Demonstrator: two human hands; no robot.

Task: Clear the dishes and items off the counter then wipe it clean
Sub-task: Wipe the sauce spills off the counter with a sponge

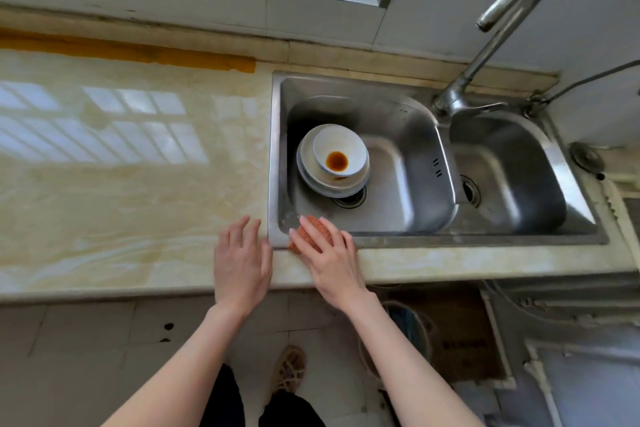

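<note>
An orange cloth (317, 227) lies on the front left corner of the sink rim. My right hand (327, 253) lies over it with straight fingers pressing down on it. My left hand (240, 262) hovers just left of it above the counter's front edge, fingers relaxed and holding nothing. A stack of white dishes (332, 159) sits in the left sink basin (391, 170); the top bowl has a brown sauce stain in its middle. The beige marble counter (121, 156) stretches to the left.
The right sink basin (512, 177) is beside the left one, with a curved metal faucet (485, 55) between them at the back. A window sill runs along the back wall. Below the counter are a tiled floor, my foot and a bucket (408, 326).
</note>
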